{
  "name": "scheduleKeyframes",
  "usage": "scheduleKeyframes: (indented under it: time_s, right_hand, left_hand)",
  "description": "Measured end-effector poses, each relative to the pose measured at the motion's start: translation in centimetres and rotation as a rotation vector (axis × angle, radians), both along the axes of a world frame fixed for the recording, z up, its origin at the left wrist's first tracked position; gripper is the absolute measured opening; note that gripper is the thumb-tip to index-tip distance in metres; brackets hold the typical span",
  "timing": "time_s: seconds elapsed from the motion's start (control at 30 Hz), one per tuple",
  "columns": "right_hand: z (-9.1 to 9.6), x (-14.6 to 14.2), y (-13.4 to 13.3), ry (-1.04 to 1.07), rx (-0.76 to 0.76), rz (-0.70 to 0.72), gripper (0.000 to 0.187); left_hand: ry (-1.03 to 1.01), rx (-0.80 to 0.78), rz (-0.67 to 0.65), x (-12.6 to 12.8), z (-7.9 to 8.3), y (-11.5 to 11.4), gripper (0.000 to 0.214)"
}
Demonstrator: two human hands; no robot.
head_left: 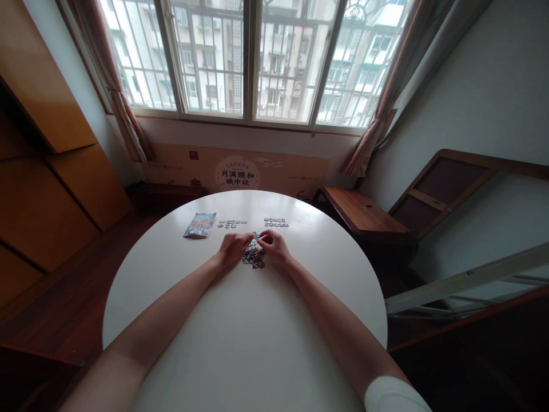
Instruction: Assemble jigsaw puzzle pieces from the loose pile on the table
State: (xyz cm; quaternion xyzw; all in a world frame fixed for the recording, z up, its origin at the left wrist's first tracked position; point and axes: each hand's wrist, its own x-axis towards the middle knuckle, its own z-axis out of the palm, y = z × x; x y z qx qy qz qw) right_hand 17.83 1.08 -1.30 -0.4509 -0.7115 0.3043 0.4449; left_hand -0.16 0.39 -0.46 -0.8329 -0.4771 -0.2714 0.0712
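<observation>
Handling the small pieces well calls for a light pinch on their edges, with the wrists low and the heap undisturbed. The heap of puzzle pieces (254, 258) lies on the white tabletop (253, 332) between the forearms. Taking it as the clock's centre, the left hand (235, 244) is at 10 o'clock and the right hand (275, 245) at 2, fingers of both curled inward at the heap's far end. They are too small here to tell whether they clamp a piece. Piece groups sit at 11 (231, 223) and 1 o'clock (277, 222), a printed packet (199, 225) at 10, beyond the left hand.
</observation>
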Motion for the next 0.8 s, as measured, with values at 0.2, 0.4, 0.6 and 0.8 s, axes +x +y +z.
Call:
scheduleKeyframes:
  time_s: [0.2,0.4,0.6,0.8]
  right_hand:
    - [0.2,0.0,-0.14,-0.003,-0.005,0.004,0.018]
    - [-0.11,0.06,0.13,-0.009,-0.01,0.006,0.019]
    - [-0.3,0.14,0.28,-0.012,-0.01,0.015,0.018]
    - [-0.14,0.13,0.0,-0.014,-0.005,0.024,0.017]
  left_hand:
    - [0.016,0.016,-0.008,-0.05,-0.02,0.04,0.036]
    - [0.01,-0.005,-0.036,-0.1,-0.15,0.25,0.035]
    - [-0.01,-0.035,-0.045,-0.03,-0.14,0.18,0.035]
    - [-0.019,-0.071,-0.05,0.02,-0.13,0.16,0.033]
